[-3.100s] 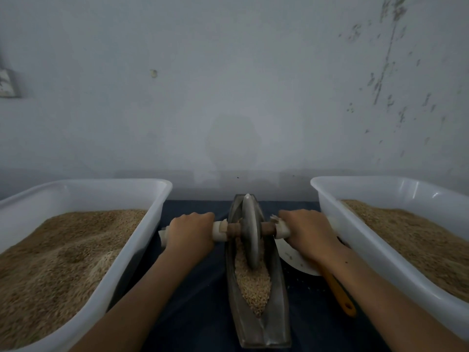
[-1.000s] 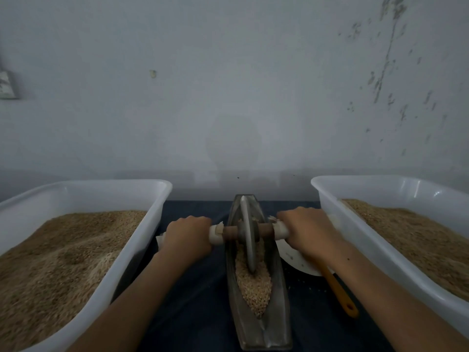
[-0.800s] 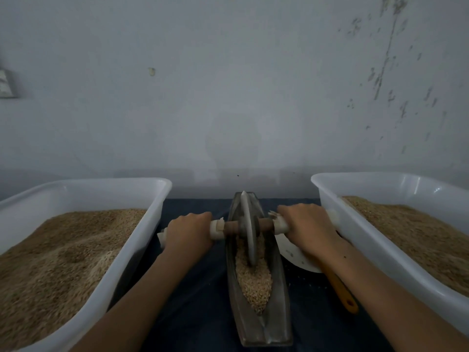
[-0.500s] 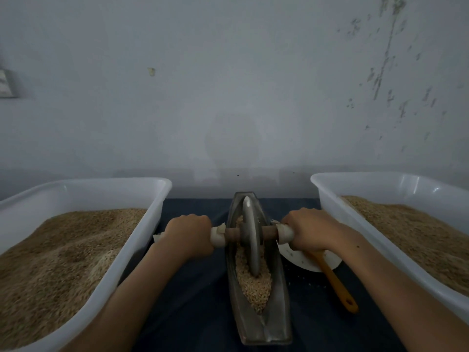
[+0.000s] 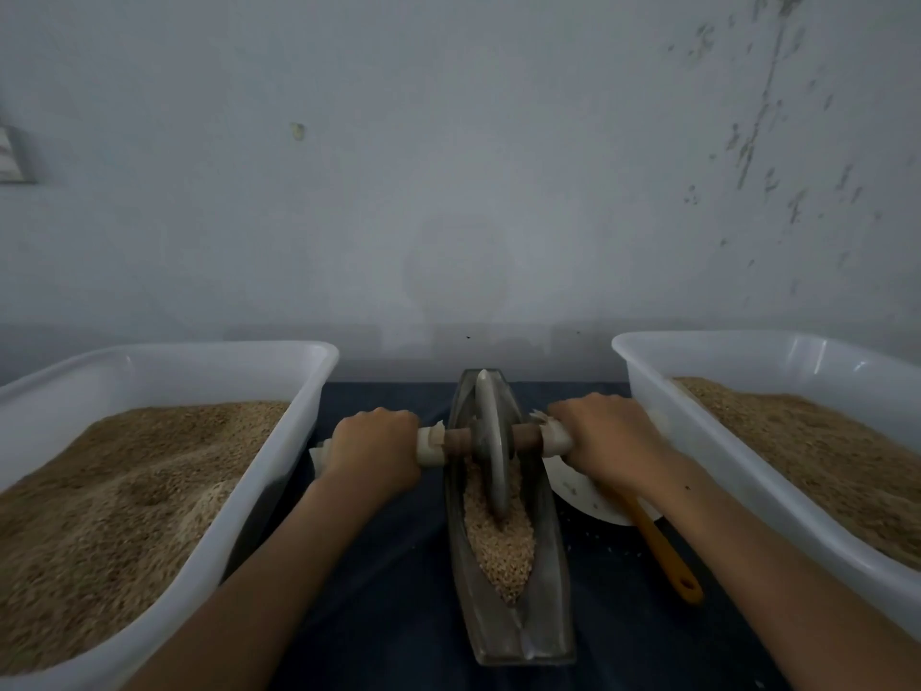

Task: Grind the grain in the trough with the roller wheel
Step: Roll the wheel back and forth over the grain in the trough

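Both my forearms reach toward 12 o'clock, knuckles up; my left hand and right hand are each curled tight.

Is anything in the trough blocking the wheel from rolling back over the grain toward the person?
Nothing visible does. The roller wheel stands in the trough, and only grain lies along the channel toward its near end. Left hand and right hand grip the axle outside it.

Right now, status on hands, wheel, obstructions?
Left hand, right hand grip axle ends. Roller wheel upright in trough, on grain. Nothing blocking.
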Tool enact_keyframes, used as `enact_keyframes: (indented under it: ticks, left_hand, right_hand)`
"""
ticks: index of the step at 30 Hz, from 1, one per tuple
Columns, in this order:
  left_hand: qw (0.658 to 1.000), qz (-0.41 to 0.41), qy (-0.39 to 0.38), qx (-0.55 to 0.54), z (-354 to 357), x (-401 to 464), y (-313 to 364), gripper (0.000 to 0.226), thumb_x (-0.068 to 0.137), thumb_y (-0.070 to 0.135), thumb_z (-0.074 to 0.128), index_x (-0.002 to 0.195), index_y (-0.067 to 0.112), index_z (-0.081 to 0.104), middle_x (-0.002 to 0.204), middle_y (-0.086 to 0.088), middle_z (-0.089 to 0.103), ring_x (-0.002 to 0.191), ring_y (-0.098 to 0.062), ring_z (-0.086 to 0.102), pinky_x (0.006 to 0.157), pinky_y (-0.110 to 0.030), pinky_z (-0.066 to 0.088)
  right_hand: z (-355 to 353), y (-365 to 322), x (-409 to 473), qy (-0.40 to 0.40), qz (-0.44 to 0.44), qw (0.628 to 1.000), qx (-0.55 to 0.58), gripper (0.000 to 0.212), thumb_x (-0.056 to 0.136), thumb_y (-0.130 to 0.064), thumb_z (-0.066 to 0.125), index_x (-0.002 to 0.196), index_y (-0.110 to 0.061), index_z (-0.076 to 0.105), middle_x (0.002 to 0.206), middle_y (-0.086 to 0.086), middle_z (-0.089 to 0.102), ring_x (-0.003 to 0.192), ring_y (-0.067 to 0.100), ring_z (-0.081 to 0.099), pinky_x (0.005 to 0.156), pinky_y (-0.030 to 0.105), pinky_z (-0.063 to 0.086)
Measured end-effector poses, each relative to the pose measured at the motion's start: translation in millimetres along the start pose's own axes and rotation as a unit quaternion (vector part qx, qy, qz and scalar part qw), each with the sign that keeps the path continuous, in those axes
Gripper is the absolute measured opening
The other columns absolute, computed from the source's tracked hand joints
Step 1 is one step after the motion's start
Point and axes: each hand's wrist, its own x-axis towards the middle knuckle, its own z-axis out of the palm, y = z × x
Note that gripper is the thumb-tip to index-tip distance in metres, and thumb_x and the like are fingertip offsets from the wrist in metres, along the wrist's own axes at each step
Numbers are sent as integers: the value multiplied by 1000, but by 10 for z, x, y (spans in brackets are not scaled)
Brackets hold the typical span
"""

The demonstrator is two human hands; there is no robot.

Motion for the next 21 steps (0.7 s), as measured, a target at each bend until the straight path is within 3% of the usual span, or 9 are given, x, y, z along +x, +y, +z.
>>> enact_keyframes:
  ticks: [5,8,11,16,21]
  left_hand:
    - [995,10,-103,-7,-67,30,-51,20,80,33,64,94,21,55,76,8,51,77,-13,55,73,-27,46]
    - [992,10,-123,-10,-86,35,-46,23,79,34,66,92,21,52,73,8,48,77,-14,55,75,-28,48]
    - [996,2,-84,0,-77,22,-19,18,82,34,62,88,21,51,74,7,51,77,-15,57,74,-29,49]
    - [998,-2,58,24,-43,-33,55,10,89,32,54,93,23,50,92,3,61,84,-17,59,69,-28,42]
    - [996,3,73,54,-58,-48,81,15,89,31,55,100,22,53,95,2,62,86,-17,60,68,-27,40]
  right_hand:
    - [-191,-7,-9,-132,-28,991,15,17,81,-22,63,87,-33,51,76,-9,54,72,12,53,58,25,36]
    - [-206,-7,-15,-148,-26,988,21,19,80,-23,66,85,-34,51,73,-9,53,71,12,55,58,25,38]
    - [-134,-6,-24,-92,-19,996,12,15,81,-22,61,82,-33,51,72,-9,52,71,15,54,57,26,36]
    - [36,-16,-27,26,11,999,25,10,87,-23,54,82,-30,48,83,-7,60,81,20,60,62,30,36]
    - [44,26,-28,-7,13,999,30,8,84,-23,56,84,-30,54,87,-6,64,81,18,60,62,29,39]
